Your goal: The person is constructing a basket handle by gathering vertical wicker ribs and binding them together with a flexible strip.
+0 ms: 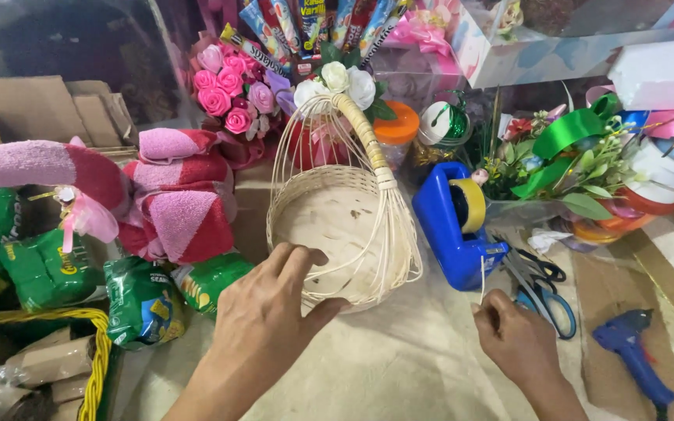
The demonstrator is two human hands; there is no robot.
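A pale wicker basket with a tall looped handle stands in the middle of the work surface, nothing inside it. My left hand rests on its near rim, fingers spread over the edge. My right hand is to the right, fingers pinched on a thin pale strand that rises toward a blue tape dispenser holding a yellowish roll.
Scissors and a blue glue gun lie to the right. Green snack packets, pink-red rolled towels, a pink rose bouquet, ribbons and an orange-lidded jar ring the basket. A yellow basket rim is at lower left.
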